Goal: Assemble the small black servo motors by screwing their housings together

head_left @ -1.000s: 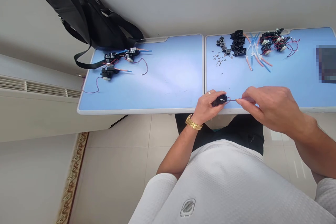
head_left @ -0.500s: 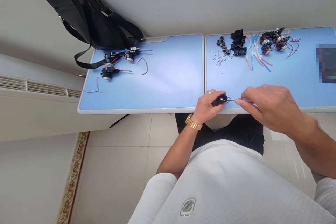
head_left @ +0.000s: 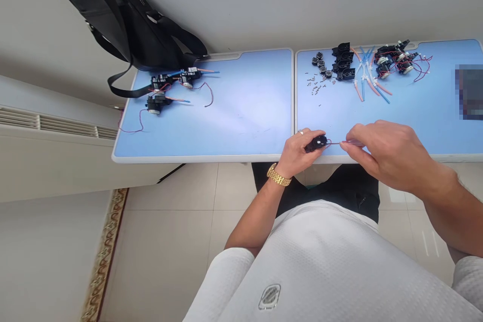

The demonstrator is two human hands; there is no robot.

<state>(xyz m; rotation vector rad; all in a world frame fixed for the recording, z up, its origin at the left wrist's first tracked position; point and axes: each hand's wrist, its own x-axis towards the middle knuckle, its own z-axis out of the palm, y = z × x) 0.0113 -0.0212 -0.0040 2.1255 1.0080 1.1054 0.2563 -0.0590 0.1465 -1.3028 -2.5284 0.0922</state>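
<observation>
My left hand (head_left: 298, 152) is closed around a small black plastic assembly (head_left: 315, 144) at the front edge of the right-hand table. A short red wire curls out beside it. My right hand (head_left: 392, 148) pinches a screwdriver (head_left: 334, 143) by its see-through reddish handle, mostly hidden by the fingers. The thin shaft points left and its end meets the assembly's right side; the exact contact is too small to make out. Beyond my hands lie loose screws (head_left: 316, 84), several small round black parts (head_left: 321, 67) and a row of black plastic housings (head_left: 343, 63).
Blue and orange tubes (head_left: 365, 75) and black assemblies with red wires (head_left: 394, 60) lie at the back right. A blurred dark object (head_left: 471, 91) is at the right edge. More wired assemblies (head_left: 158, 103) and a black bag (head_left: 128, 20) occupy the left table (head_left: 226, 126).
The right hand and screwdriver handle have turned slightly, the fingertips shifting a few pixels. The left hand keeps the assembly in the same place.
</observation>
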